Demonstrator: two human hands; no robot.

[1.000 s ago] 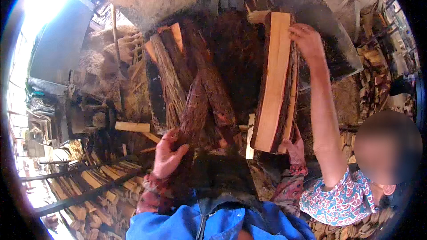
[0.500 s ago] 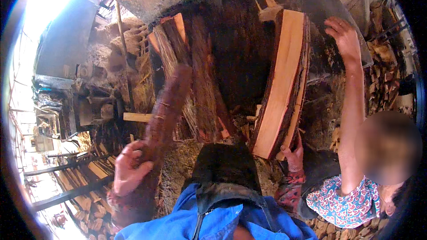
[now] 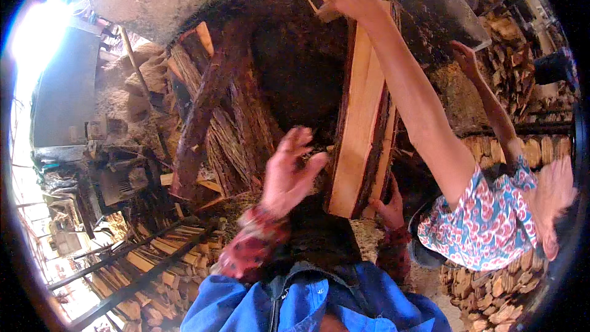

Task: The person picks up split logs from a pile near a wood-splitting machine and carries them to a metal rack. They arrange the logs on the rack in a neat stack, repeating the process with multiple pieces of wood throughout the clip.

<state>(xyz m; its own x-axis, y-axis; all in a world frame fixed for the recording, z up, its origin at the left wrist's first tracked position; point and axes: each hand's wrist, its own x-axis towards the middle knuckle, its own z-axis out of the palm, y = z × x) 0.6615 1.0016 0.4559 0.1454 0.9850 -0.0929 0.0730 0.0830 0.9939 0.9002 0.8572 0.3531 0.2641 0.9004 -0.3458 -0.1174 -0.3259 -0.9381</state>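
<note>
A long split log (image 3: 358,141) with a pale cut face and dark bark edges leans upward just right of the middle. My right hand (image 3: 391,206) grips its lower end from the right side, thumb on the near end. My left hand (image 3: 294,172) is raised left of this log, holding nothing, fingers apart and slightly curled. Farther left, a dark bark-covered log (image 3: 200,117) rests slanting against other rough logs (image 3: 230,141). A co-worker's hand (image 3: 355,0) reaches over the far end of the split log; whether it touches the wood I cannot tell.
The co-worker's arm (image 3: 418,104) crosses from the right, with their other hand (image 3: 465,58) raised beyond it. A dark opening (image 3: 298,74) lies between the logs. Stacked firewood (image 3: 491,295) fills the lower right, and more split wood (image 3: 144,261) lies behind dark rails at left.
My left hand has let go of the dark log, now resting against the logs at left, and moved right. The co-worker's arm has swung left over the split log's far end.
</note>
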